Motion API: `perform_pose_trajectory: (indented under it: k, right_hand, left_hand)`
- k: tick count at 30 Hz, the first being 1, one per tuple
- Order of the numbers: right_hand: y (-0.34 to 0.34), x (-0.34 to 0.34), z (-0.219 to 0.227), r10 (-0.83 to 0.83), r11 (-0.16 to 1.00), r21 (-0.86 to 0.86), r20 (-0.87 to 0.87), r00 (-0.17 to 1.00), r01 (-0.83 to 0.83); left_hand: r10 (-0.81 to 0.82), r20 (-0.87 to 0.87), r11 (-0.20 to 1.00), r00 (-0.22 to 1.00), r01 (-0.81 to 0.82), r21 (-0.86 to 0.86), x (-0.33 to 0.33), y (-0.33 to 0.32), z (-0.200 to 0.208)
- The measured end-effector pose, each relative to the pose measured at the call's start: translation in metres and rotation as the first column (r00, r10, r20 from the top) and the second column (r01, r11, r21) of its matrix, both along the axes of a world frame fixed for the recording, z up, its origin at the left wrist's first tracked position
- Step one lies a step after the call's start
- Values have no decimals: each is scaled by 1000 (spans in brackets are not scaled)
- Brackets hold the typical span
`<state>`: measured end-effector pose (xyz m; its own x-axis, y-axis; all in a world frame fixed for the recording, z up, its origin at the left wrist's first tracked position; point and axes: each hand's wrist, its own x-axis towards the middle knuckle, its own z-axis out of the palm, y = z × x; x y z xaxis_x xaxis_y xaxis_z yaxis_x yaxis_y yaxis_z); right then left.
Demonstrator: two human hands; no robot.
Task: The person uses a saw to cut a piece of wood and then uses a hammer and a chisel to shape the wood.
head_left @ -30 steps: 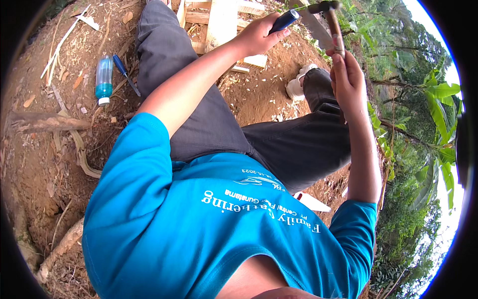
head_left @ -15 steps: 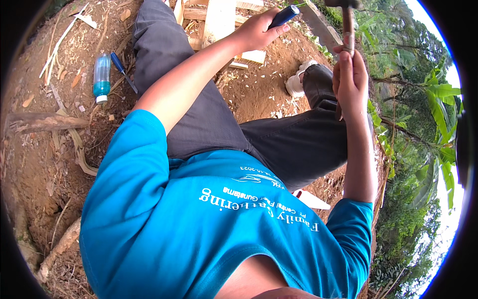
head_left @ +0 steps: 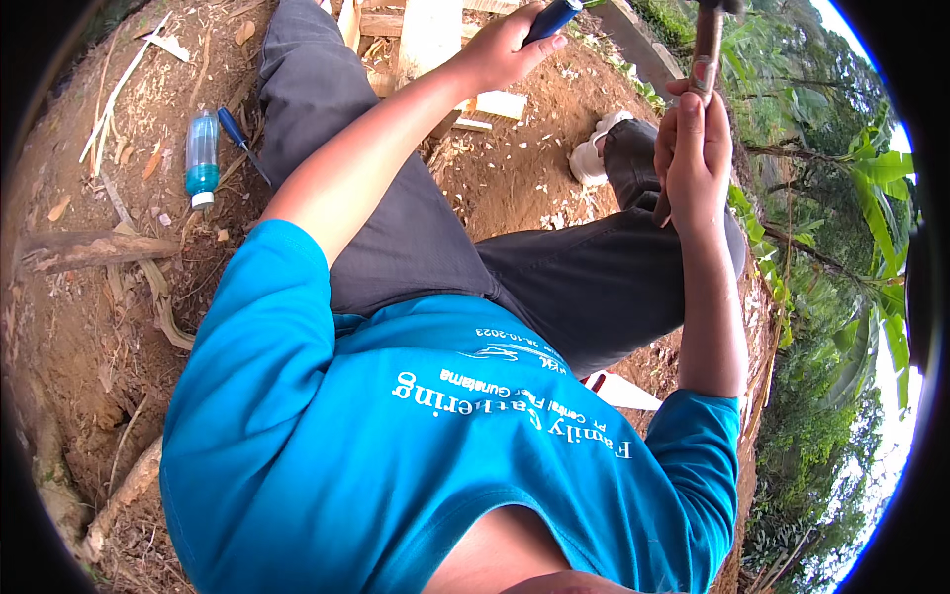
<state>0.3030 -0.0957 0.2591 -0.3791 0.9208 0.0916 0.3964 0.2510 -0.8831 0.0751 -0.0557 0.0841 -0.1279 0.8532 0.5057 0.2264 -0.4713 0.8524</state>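
Note:
My left hand is closed around the blue handle of a hand tool at the top middle; its working end cannot be seen. To the right, my right hand grips the wooden handle of a hammer. The hammer is held upright, its dark head partly cut off by the top edge. Beneath and beyond my left hand lies a pale wooden board among other timber pieces. The hammer is well apart from the blue-handled tool.
On the dirt at left lie a clear bottle with teal liquid and another blue-handled tool with a thin metal shaft. A branch and wood chips are scattered about. Green plants grow at right. A white pointed piece sits by my right thigh.
Both hands have shifted slightly, the left one upward and a little left. The hammer has risen, so its head now runs partly out of view at the top.

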Motion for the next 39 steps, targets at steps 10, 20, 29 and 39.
perform_pose_trajectory:
  k: [10, 20, 29, 39]
  right_hand:
    - [4, 11, -14, 79, 992, -122, 291, 954, -45]
    - [1, 8, -9, -5, 995, -100, 49, 999, 10]
    - [11, 6, -6, -13, 1000, 23, 99, 995, 11]
    - [3, 22, 0, -113, 988, 102, -58, 992, 118]
  left_hand:
    - [-59, 7, 998, 998, 59, -38, 8, -2, 4]
    - [-78, -103, 995, 992, 72, -63, 9, -6, 11]
    - [-320, -154, 933, 935, 283, -221, 35, -1, 8]
    - [-104, 439, 988, 892, 143, -56, 13, 3, 50]
